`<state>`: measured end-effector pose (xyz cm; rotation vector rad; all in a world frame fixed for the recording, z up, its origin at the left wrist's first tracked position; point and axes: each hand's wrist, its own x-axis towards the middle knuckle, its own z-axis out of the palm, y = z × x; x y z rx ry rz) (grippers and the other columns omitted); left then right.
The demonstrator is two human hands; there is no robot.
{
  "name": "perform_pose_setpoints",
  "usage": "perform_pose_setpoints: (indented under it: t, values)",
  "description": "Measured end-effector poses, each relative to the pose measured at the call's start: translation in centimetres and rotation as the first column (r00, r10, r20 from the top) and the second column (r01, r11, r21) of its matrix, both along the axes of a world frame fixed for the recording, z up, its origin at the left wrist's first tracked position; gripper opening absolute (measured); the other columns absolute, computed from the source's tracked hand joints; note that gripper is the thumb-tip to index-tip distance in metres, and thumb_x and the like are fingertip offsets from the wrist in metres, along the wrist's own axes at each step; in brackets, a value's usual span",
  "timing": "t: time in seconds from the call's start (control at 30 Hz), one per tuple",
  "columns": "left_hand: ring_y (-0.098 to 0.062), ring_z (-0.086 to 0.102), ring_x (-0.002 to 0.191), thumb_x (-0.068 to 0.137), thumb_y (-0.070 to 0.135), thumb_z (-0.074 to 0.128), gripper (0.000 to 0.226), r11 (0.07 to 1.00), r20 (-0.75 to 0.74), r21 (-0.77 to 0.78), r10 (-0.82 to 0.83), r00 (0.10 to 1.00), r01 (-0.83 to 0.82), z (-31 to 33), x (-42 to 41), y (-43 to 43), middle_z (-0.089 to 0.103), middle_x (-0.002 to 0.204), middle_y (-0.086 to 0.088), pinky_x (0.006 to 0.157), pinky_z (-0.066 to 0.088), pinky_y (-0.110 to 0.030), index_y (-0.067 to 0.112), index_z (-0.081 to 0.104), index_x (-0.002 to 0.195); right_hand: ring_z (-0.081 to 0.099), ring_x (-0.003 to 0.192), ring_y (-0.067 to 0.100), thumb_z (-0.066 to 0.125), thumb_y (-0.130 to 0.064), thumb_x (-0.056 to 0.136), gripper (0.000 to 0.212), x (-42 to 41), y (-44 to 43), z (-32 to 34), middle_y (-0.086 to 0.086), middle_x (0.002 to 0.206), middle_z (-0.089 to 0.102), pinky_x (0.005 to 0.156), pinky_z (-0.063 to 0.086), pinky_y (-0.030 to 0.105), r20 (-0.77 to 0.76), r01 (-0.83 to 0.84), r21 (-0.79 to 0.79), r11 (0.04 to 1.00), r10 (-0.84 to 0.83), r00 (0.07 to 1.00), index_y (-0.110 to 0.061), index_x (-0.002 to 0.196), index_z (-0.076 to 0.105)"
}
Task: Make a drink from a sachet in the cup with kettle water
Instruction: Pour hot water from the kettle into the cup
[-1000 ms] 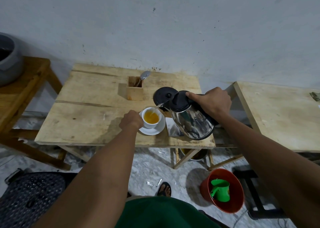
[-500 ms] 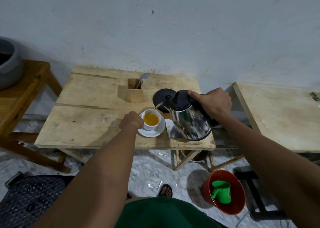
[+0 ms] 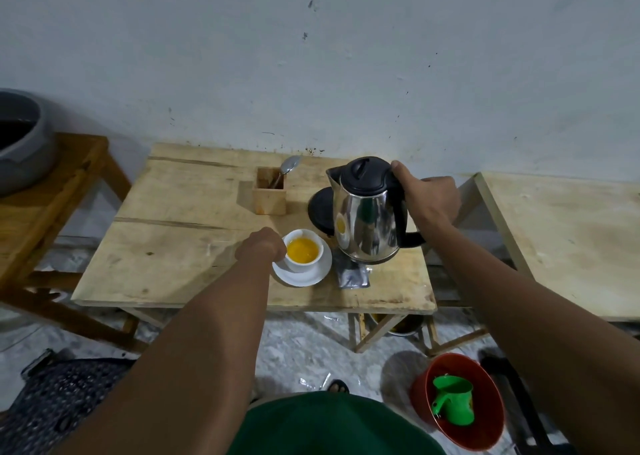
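Observation:
A white cup [image 3: 304, 255] holding orange liquid sits on a white saucer [image 3: 304, 274] near the front of the wooden table [image 3: 173, 247]. My left hand [image 3: 259, 248] grips the cup's left side. My right hand [image 3: 429, 200] holds the black handle of the steel kettle [image 3: 367, 219], which is upright and lifted just right of the cup, in front of its black base [image 3: 320, 209]. A silver sachet [image 3: 353, 276] lies flat on the table right of the saucer, under the kettle.
A wooden holder [image 3: 269, 195] with a spoon [image 3: 290, 165] stands behind the cup. A second table [image 3: 571, 240] is to the right, a wooden stand with a grey pot [image 3: 20, 143] to the left. A red bucket [image 3: 457, 402] with a green scoop is on the floor.
The kettle was tilted, pouring water into the cup; now it is tipped back upright and lifted away to the right. My left hand stays on the cup.

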<state>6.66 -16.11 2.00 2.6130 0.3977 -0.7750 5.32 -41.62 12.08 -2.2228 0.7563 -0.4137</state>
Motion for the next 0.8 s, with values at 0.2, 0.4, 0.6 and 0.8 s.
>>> perform_pose_setpoints:
  t: [0.2,0.4,0.6,0.8]
  values:
    - [-0.026,0.06,0.093,0.088,0.02,0.062,0.017,1.0,-0.028,-0.013,-0.004,1.0,0.003,-0.5,1.2,0.0,0.056,0.098,-0.012,0.08,0.049,-0.035,0.009,0.051,0.095,0.054,0.051,0.022,0.061,-0.08,0.066,0.07,2.9,1.0,-0.8,0.002,0.052,0.054,0.052,0.041,0.031,0.014,0.025,0.102,0.994,-0.027,1.0,-0.013,0.048,0.051]
    - [-0.032,0.067,0.103,0.08,0.018,0.072,0.025,0.997,-0.105,-0.07,0.036,0.994,-0.043,-1.3,2.3,0.4,0.066,0.098,-0.018,0.069,0.046,-0.031,0.011,0.05,0.068,0.057,0.051,0.021,0.062,-0.073,0.072,0.066,5.3,1.2,-2.4,0.002,0.052,0.056,0.058,0.049,0.032,0.053,0.053,0.183,0.982,-0.064,0.997,-0.009,0.053,0.062]
    - [-0.025,0.067,0.073,0.078,0.012,0.074,0.018,0.995,-0.158,-0.094,0.029,0.987,-0.045,-1.5,3.5,0.9,0.067,0.082,-0.018,0.062,0.048,-0.026,0.005,0.062,0.067,0.061,0.056,0.022,0.061,-0.075,0.071,0.069,7.4,1.0,-3.1,0.005,0.057,0.063,0.061,0.05,0.033,0.037,0.058,0.222,0.973,-0.067,0.997,-0.007,0.057,0.064]
    - [-0.017,0.053,0.052,0.081,0.013,0.076,0.026,0.997,-0.194,-0.071,0.024,0.981,-0.038,-1.5,4.0,1.2,0.063,0.064,-0.01,0.049,0.042,-0.025,0.006,0.061,0.061,0.054,0.051,0.022,0.063,-0.071,0.072,0.066,8.6,0.4,-3.7,0.003,0.051,0.052,0.058,0.047,0.032,0.021,0.044,0.258,0.965,-0.051,0.998,-0.009,0.052,0.054]
